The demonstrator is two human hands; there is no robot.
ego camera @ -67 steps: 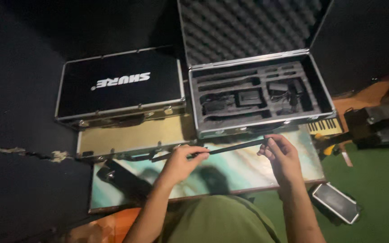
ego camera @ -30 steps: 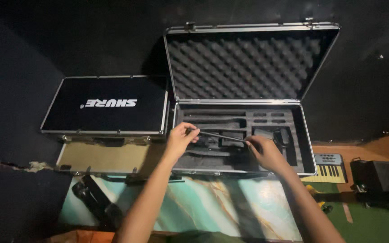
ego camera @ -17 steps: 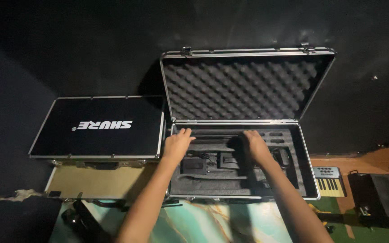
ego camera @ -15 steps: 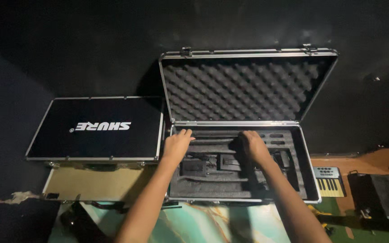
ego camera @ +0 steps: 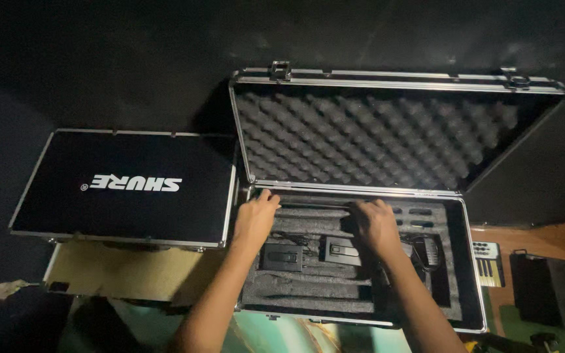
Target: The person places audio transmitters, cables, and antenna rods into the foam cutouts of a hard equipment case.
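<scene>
Left hand (ego camera: pixel 256 219) and right hand (ego camera: pixel 375 225) press flat, fingers spread, holding nothing, on grey foam insert (ego camera: pixel 315 287) of open aluminium-edged case (ego camera: pixel 361 189), centre frame; closed black case (ego camera: pixel 125 186) at left.

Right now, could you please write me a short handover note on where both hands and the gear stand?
Left hand: flat on the upper foam slot of the open case, pressing a thin black rod.
Right hand: flat on the same rod, further right.
Done: rod lies along its slot near the hinge; two small black units sit in their cut-outs.
Left: lid stands open, latches undone. The closed black case sits to the left, untouched.
</scene>
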